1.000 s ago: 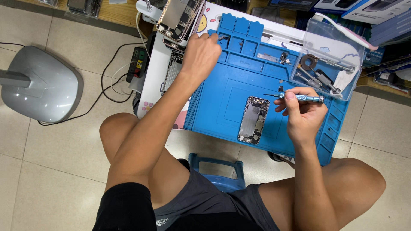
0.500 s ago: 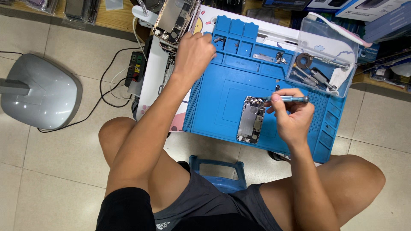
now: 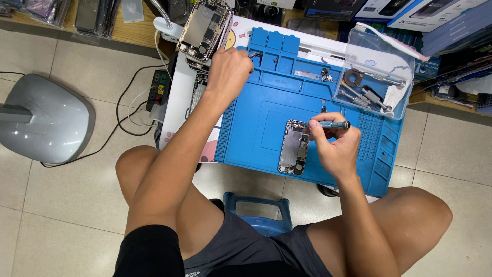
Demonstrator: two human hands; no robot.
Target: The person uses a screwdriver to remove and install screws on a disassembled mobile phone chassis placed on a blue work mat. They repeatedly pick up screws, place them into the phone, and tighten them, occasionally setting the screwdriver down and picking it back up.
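1. Nearest the camera are the person's bare knees and dark shorts, with a blue stool [image 3: 258, 213] between the legs on a pale tiled floor.
2. Just beyond the knees lies a blue work mat [image 3: 256, 128] on a small white table [image 3: 177, 107]; an opened phone body [image 3: 293, 147], silver and with its insides showing, lies flat on the mat near its front edge.
3. The right hand [image 3: 334, 146] is clenched around a slim blue screwdriver [image 3: 330, 124], pinched between thumb and fingertips and held nearly level; its tip points left and reaches the top end of the phone body, though actual contact cannot be made out.
4. Farther back, the left hand [image 3: 229, 69] reaches to the small compartments [image 3: 271, 46] along the mat's rear edge; its fingers curl down at the leftmost one, and whether they hold anything cannot be told.
5. To the right at the same depth stands a clear plastic tray [image 3: 376, 77] with tool bits and a round part inside.
6. Behind the left hand a second opened phone [image 3: 202, 25] sits raised and tilted at the table's back; a grey lamp base [image 3: 43, 120] rests on the floor well to the left, with black cables [image 3: 128, 107] running near it.
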